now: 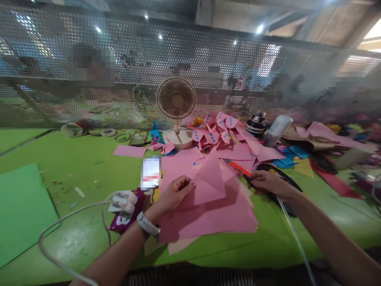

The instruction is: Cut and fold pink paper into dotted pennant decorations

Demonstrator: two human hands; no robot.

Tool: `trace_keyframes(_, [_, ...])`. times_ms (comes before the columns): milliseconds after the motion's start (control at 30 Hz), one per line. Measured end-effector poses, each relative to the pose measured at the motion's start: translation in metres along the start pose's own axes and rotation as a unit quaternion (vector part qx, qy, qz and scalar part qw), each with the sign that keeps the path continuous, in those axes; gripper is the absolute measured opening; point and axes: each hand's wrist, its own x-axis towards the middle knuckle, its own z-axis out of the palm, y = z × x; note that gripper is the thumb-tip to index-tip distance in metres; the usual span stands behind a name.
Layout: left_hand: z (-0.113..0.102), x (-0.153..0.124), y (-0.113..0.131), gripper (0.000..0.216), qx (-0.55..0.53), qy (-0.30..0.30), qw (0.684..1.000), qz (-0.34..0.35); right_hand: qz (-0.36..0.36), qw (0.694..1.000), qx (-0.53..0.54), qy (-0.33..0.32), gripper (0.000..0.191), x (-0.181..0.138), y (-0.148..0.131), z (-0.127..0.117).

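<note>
My left hand (175,194), with a white watch at the wrist, has its fingers curled on the left edge of a pink paper triangle (210,178) and lifts it off a stack of pink paper sheets (214,216). My right hand (268,183) lies to the right of the stack with its fingers closed on a dark handle. Just beyond it an orange utility knife (236,167) rests on the paper. Whether the handle belongs to the knife I cannot tell.
A small desk fan (176,107) stands at the back beside a heap of dotted pink triangles (216,133). A white plug and cable (123,202) lie left of my hand, a green sheet (22,206) at far left. Tape rolls (71,129) sit by the mesh wall; clutter fills the right.
</note>
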Motion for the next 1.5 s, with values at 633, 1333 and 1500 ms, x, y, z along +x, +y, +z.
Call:
trace_keyframes(633, [-0.008,-0.001,0.000,0.017,-0.048,-0.038,0.989,0.133,0.002,0.923,0.364,-0.121,0.037,-0.013,-0.037,0.122])
trace_keyframes(1333, [-0.005,0.004,-0.014,0.049,-0.123,0.004,0.985,-0.118,-0.154,0.958,0.228,0.085,0.050,0.002,-0.028,0.123])
trace_keyframes(1500, [-0.007,0.006,-0.016,0.041,-0.112,0.012,0.989,-0.094,-0.112,0.973,0.200,-0.012,0.040,-0.007,-0.027,0.104])
